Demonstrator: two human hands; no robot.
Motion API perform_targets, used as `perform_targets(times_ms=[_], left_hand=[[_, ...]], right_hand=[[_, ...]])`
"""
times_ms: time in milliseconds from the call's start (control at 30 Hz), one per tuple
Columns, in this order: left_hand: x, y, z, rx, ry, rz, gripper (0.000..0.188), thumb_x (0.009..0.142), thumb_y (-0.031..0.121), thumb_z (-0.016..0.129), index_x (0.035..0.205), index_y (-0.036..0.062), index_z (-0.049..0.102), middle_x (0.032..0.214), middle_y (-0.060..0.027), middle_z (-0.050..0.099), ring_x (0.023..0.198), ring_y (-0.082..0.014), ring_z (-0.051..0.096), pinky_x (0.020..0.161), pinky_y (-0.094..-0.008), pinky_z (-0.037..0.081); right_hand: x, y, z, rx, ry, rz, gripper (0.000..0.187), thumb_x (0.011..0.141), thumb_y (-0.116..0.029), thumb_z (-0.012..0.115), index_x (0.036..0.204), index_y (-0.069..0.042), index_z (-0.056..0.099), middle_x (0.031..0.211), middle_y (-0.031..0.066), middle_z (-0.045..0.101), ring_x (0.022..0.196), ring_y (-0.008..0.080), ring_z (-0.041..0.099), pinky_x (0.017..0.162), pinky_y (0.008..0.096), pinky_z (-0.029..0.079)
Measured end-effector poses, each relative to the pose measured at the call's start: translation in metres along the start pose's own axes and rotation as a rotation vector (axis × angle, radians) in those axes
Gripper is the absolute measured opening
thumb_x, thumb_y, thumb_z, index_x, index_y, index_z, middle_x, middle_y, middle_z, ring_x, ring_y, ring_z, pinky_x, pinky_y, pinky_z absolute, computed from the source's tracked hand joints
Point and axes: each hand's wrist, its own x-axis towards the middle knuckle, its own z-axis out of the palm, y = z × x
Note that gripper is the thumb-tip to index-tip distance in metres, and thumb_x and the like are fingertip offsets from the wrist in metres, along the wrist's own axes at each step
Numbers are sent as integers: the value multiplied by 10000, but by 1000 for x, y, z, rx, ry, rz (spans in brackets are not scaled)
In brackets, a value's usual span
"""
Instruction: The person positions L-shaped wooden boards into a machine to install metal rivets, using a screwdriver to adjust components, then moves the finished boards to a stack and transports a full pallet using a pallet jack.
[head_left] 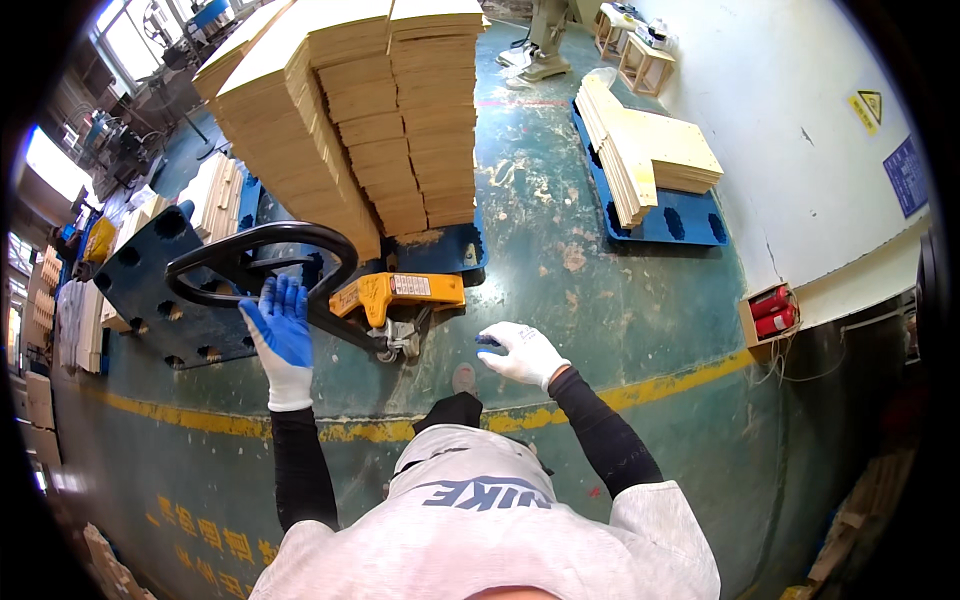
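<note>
My left hand (284, 340), in a white glove with a blue palm, is raised with fingers stretched at the near side of a black looped handle (345, 252). Whether it touches the handle, I cannot tell. The handle belongs to a yellow pallet jack (425, 289), whose wheels stand on the floor. Behind the jack, a tall load of stacked pale wooden boards (430, 120) rests on a blue pallet (435, 256). My right hand (525, 355), gloved the same way, hovers right of the jack, its fingers loosely bent, thumb apart, nothing visible in it.
On the right, a second blue pallet (660, 232) carries a lower pile of boards (665, 140). Red fire extinguishers (773, 312) sit in a wall-side box. A dark blue pallet (150, 285) leans at the left. A yellow line (660, 392) crosses the green floor.
</note>
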Motion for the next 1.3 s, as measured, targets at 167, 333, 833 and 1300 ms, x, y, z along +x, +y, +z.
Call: perform_targets(times_ms=[167,333,833,1300], left_hand=[[46,-5,56,-270,27,-3,605,966,541,642,1330,62,585,1291,-108,645,1185,-289,593,1095,-458,439],[57,-2,86,-142,337,-30,569,958,510,668,1294,55,612,1313,-192,628,1166,-337,608,1047,-504,481],[51,19,82,100,795,372,418,1022,285,587,1336,9,565,1336,-236,612,1238,-336,618,1084,-414,496],[17,3,113,567,976,359,390,1049,316,553,1314,34,599,1231,-108,638,1170,-248,622,1026,-391,521]], right_hand=[[31,64,-36,22,-37,107,395,909,-369,645,1154,-61,675,1120,175,702,1063,355,663,939,420,522],[57,135,-79,87,-120,184,409,909,-396,629,1138,-61,673,1123,187,703,1068,368,661,940,439,512],[213,337,-282,9,-249,-11,385,909,-374,637,1116,-54,683,1081,190,709,1049,364,671,918,433,527],[463,382,-345,14,-431,-289,401,907,-378,618,1147,-64,688,1085,192,710,1076,366,664,948,441,521]])
